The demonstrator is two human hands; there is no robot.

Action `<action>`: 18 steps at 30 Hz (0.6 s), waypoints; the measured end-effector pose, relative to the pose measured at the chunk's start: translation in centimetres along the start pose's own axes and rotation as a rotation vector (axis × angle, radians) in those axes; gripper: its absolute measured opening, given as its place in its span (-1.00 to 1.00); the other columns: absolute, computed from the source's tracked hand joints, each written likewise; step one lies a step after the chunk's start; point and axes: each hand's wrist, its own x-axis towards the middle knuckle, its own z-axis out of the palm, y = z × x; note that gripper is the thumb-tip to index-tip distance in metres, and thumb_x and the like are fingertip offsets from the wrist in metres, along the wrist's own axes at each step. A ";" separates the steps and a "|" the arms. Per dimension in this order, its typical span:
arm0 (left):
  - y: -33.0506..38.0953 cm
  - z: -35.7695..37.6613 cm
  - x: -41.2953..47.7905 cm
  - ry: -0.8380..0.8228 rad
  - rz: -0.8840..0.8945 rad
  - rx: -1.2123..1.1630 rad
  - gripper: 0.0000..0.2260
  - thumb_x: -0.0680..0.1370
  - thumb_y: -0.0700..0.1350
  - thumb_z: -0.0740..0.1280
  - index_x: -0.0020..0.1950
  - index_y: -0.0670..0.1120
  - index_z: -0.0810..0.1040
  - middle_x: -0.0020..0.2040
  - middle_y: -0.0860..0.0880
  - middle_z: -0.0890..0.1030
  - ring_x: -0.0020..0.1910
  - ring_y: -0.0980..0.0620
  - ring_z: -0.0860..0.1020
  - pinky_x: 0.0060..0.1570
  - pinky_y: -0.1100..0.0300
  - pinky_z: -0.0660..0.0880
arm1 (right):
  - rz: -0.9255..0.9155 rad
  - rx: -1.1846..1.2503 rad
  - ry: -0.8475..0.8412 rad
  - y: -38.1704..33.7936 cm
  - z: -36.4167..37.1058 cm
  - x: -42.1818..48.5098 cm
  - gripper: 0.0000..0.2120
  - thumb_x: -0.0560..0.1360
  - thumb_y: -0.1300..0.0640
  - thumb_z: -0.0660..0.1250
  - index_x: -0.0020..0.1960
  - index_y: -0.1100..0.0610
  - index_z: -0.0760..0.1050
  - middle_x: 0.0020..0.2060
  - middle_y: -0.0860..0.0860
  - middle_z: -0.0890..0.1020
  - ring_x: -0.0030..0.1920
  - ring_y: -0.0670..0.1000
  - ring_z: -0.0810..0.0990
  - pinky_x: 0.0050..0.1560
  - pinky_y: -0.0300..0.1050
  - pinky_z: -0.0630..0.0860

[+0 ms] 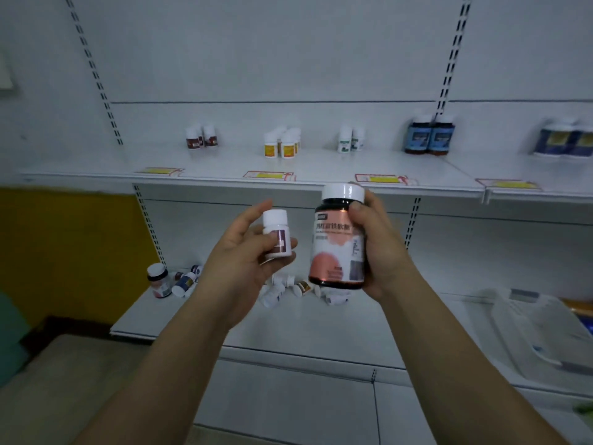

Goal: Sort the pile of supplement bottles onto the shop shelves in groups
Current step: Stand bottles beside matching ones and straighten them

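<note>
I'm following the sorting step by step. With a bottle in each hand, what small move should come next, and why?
Probably raise the left hand and stand its small white bottle beside the leftmost group on the upper shelf: those are small white bottles with similar dark red labels. The large dark bottle in the right hand matches no group there.

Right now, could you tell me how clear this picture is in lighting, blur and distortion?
Head view: dim, bluish light; glare on the white cap of the large dark pink-labelled bottle in the right hand; the small white bottle in the left hand is slightly soft; the blue-and-yellow labelled bottles far right are smeared; the slotted shelf uprights lean, wide-angle distortion.
</note>
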 end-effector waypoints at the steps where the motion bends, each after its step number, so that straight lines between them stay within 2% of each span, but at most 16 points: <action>1: 0.5 0.0 0.2 -0.004 0.016 0.005 -0.64 0.56 -0.36 0.20 0.13 0.08 0.53 0.00 -0.09 0.59 -0.03 -0.13 0.66 -0.05 0.04 0.62 | 0.017 0.017 -0.013 -0.4 0.3 0.5 -0.76 0.52 0.16 0.24 0.18 0.04 0.46 -0.18 0.09 0.64 -0.21 0.07 0.60 -0.17 -0.02 0.57; 3: 1.4 -0.3 0.8 -0.012 0.046 0.023 -0.63 0.56 -0.37 0.20 0.17 0.07 0.52 -0.04 -0.07 0.59 -0.06 -0.11 0.66 -0.11 0.07 0.62 | 0.059 0.056 -0.026 -1.0 1.3 1.4 -0.52 0.44 0.02 0.26 0.33 0.17 0.39 -0.09 0.15 0.60 -0.16 0.12 0.58 -0.17 0.00 0.58; 5: 2.4 -0.9 1.6 -0.036 0.071 0.032 -0.60 0.56 -0.39 0.16 0.19 0.05 0.52 -0.04 -0.09 0.59 -0.08 -0.09 0.66 -0.12 0.10 0.62 | 0.069 0.084 -0.053 -1.3 2.6 2.2 -0.30 0.33 -0.08 0.31 0.38 0.24 0.33 -0.09 0.15 0.58 -0.19 0.11 0.59 -0.20 -0.03 0.60; 6: 2.9 -1.2 2.2 -0.054 0.074 0.030 -0.58 0.56 -0.42 0.12 0.19 0.04 0.52 -0.02 -0.12 0.59 -0.07 -0.08 0.65 -0.11 0.09 0.61 | 0.049 0.080 -0.071 -1.4 3.3 2.7 -0.30 0.31 -0.09 0.36 0.35 0.23 0.35 -0.10 0.14 0.59 -0.20 0.09 0.60 -0.22 -0.03 0.61; 8: 4.0 -2.1 3.4 -0.089 0.076 0.033 -0.51 0.53 -0.46 0.05 0.18 0.03 0.53 0.01 -0.18 0.59 -0.06 -0.08 0.63 -0.08 0.08 0.62 | -0.027 0.032 -0.084 -1.2 4.7 4.0 -0.54 0.35 0.04 0.41 0.20 0.14 0.42 -0.14 0.12 0.61 -0.24 0.07 0.62 -0.25 -0.02 0.62; 9: 4.5 -2.6 4.0 -0.096 0.083 0.042 -0.49 0.52 -0.48 0.03 0.17 0.04 0.53 0.00 -0.19 0.58 -0.05 -0.09 0.63 -0.07 0.07 0.62 | -0.061 0.020 -0.077 -1.1 5.5 4.7 -0.67 0.41 0.14 0.40 0.14 0.10 0.43 -0.16 0.11 0.61 -0.26 0.05 0.62 -0.26 -0.04 0.62; 11: 5.7 -4.0 5.3 -0.100 0.102 0.075 -0.49 0.51 -0.49 0.06 0.16 0.04 0.52 -0.02 -0.19 0.59 -0.06 -0.08 0.62 -0.05 0.06 0.62 | -0.103 -0.001 -0.071 -0.8 7.3 6.4 -0.79 0.52 0.24 0.29 0.13 0.08 0.43 -0.19 0.07 0.64 -0.28 0.01 0.64 -0.27 -0.06 0.62; 13: 7.1 -6.1 6.8 -0.098 0.117 0.121 -0.53 0.50 -0.49 0.12 0.16 0.02 0.51 -0.01 -0.18 0.59 -0.09 -0.07 0.64 -0.05 0.06 0.62 | -0.136 -0.040 -0.086 -0.3 9.2 8.4 -0.77 0.53 0.25 0.26 0.16 0.05 0.44 -0.17 0.04 0.66 -0.24 0.00 0.65 -0.24 -0.06 0.60; 16: 9.4 -10.0 9.8 -0.059 0.143 0.236 -0.61 0.52 -0.45 0.16 0.14 -0.01 0.49 0.02 -0.18 0.58 -0.07 -0.07 0.64 -0.07 0.06 0.62 | -0.194 -0.155 -0.082 0.5 12.7 11.7 -0.62 0.36 0.13 0.27 0.18 0.01 0.44 -0.11 0.03 0.65 -0.20 -0.03 0.65 -0.23 -0.08 0.58; 18: 11.1 -13.1 12.7 -0.024 0.164 0.356 -0.68 0.54 -0.40 0.20 0.10 0.01 0.47 0.04 -0.15 0.58 -0.04 -0.07 0.64 -0.06 0.05 0.62 | -0.234 -0.180 -0.040 1.3 15.2 14.1 -0.59 0.30 0.10 0.26 0.16 -0.01 0.43 -0.10 0.02 0.64 -0.19 -0.04 0.65 -0.22 -0.08 0.58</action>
